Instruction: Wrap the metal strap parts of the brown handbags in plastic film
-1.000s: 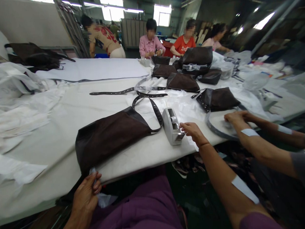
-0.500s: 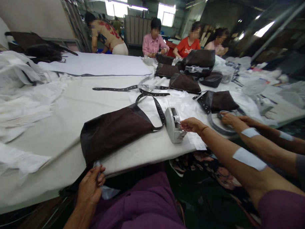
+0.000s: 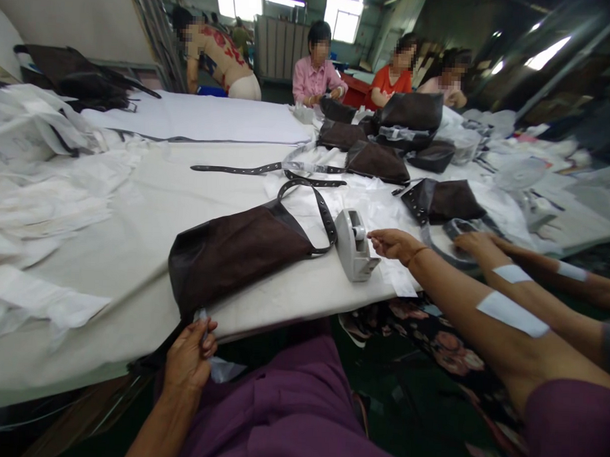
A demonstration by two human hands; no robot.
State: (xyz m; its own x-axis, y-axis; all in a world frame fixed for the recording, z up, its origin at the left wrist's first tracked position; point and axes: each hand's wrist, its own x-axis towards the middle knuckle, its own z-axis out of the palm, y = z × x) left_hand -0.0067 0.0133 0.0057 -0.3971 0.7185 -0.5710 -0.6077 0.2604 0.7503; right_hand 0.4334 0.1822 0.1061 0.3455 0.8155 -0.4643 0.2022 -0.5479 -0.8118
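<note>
A dark brown handbag [image 3: 241, 259] with black ends lies slantwise along the table's front edge, its eyeleted strap [image 3: 325, 212] looping up on the right. At the bag's lower left corner, my left hand [image 3: 190, 354] is closed on a piece of clear plastic film [image 3: 224, 370], which hangs below the fingers. A black strap [image 3: 158, 350] trails past that hand over the edge. Right of the bag stands a grey tape dispenser [image 3: 353, 247]. My right hand [image 3: 397, 246] is beside its roll, thumb and fingers pinched together; whatever is between them is too small to make out.
A co-worker's hands [image 3: 477, 244] handle a plastic-wrapped strap at the right, near another brown bag [image 3: 443, 200]. More bags [image 3: 377, 161] are piled farther back. White wrapping sheets [image 3: 46, 193] cover the left side. Several people stand across the table [image 3: 151, 176].
The whole view has shifted slightly, so things sit a little farther right. My right hand's fingertips have drawn slightly away from the dispenser. My left hand keeps its grip at the bag's corner.
</note>
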